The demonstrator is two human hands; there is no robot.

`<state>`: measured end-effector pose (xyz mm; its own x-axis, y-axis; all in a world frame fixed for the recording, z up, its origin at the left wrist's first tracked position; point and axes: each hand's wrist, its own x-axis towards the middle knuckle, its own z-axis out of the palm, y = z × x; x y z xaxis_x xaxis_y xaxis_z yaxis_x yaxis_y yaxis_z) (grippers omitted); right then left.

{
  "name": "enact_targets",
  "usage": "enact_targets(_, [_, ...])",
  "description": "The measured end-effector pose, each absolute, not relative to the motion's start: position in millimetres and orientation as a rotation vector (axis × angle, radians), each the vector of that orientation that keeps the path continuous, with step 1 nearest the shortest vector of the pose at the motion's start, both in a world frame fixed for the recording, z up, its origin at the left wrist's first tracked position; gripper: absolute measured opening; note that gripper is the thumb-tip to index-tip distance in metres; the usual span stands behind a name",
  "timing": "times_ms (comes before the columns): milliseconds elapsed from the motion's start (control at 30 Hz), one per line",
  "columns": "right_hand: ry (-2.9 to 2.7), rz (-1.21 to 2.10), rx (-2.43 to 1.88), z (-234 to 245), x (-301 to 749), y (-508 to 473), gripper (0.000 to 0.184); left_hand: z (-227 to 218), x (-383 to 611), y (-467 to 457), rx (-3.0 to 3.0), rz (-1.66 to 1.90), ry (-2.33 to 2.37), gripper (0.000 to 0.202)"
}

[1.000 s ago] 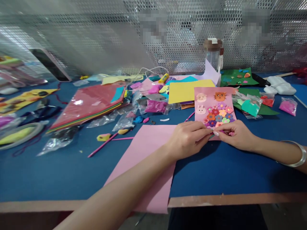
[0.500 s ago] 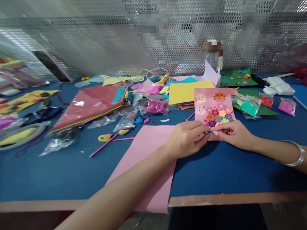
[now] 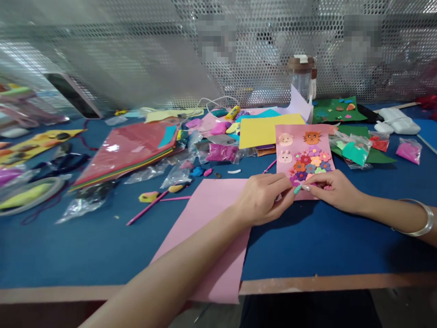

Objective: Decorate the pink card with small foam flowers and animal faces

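Observation:
Over the lower edge of a pink card (image 3: 280, 171), my left hand (image 3: 264, 198) and my right hand (image 3: 334, 190) meet fingertip to fingertip. Both are closed in a pinch around a small green piece (image 3: 297, 188), perhaps clay, which shows between them. Colourful flower shapes (image 3: 310, 166) cluster on the card, partly covered by my right fingers. Above them are an orange cat face (image 3: 312, 137) and pale animal faces (image 3: 285, 156). Under my left forearm lies a larger pink sheet (image 3: 218, 196), its near end hanging past the table edge.
Purple sticks (image 3: 146, 208) and yellow clay lumps (image 3: 149, 197) lie to the left. Behind are a red folder (image 3: 126, 146), a yellow sheet (image 3: 269, 132) and bagged clay (image 3: 222, 152). A lidded cup (image 3: 300, 77) stands by the perforated metal screen (image 3: 143, 68). More clay packets (image 3: 409, 151) sit at right.
More of the green piece now shows between my fingertips. My hands stay in almost the same place over the card, and the other things have not moved.

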<state>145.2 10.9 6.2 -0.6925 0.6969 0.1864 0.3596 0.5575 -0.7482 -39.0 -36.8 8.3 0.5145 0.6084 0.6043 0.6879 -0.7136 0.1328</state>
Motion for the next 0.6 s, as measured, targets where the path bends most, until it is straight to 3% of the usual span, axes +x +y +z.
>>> enact_targets(600, [-2.334,0.930,-0.862,5.7,145.5,10.7,0.024,3.2,-39.9,-35.1,-2.640,-0.912,-1.135,0.026])
